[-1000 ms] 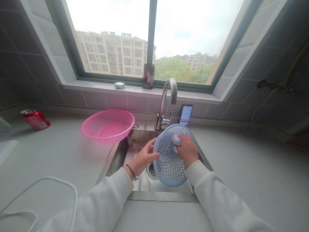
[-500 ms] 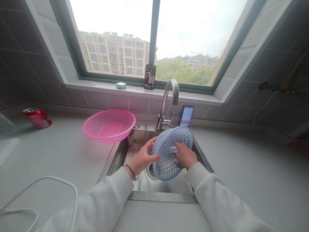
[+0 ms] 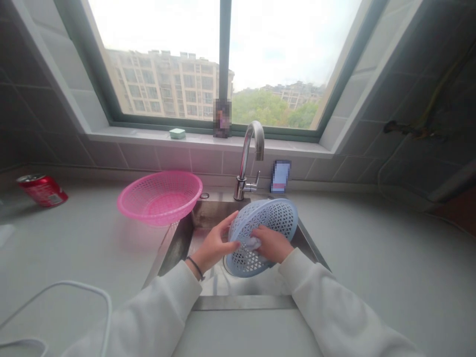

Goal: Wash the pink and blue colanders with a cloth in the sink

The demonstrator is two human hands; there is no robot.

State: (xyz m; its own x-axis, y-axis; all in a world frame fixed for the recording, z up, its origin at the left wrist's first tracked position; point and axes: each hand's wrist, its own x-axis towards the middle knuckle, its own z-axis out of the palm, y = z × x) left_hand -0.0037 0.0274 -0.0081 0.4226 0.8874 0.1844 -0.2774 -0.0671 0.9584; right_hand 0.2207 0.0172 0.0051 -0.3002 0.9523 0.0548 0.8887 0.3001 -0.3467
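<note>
A light blue plastic colander [image 3: 284,218] is tilted over the steel sink [image 3: 245,302], its hollow side toward me. My left hand [image 3: 215,244] grips its left rim, thumb on the near side and fingers behind. Inside it, my right hand [image 3: 273,244] is closed on a whitish cloth [image 3: 252,243] and presses it against the perforated wall. The cloth is bunched up and partly hidden by my fingers. Behind the colander rises the chrome faucet [image 3: 255,144], and no water shows from its spout.
A pink basket [image 3: 159,203] rests on the counter at the sink's left edge. Farther left lies a red can [image 3: 43,191]. Two phones [image 3: 281,176] lean at the back, one on the windowsill. A white cable [image 3: 67,283] loops at front left; a green box [image 3: 177,133] sits on the sill.
My right hand has moved the cloth left and slightly down inside the colander, toward its left rim. My left hand keeps its grip. The whole view has shifted a little.
</note>
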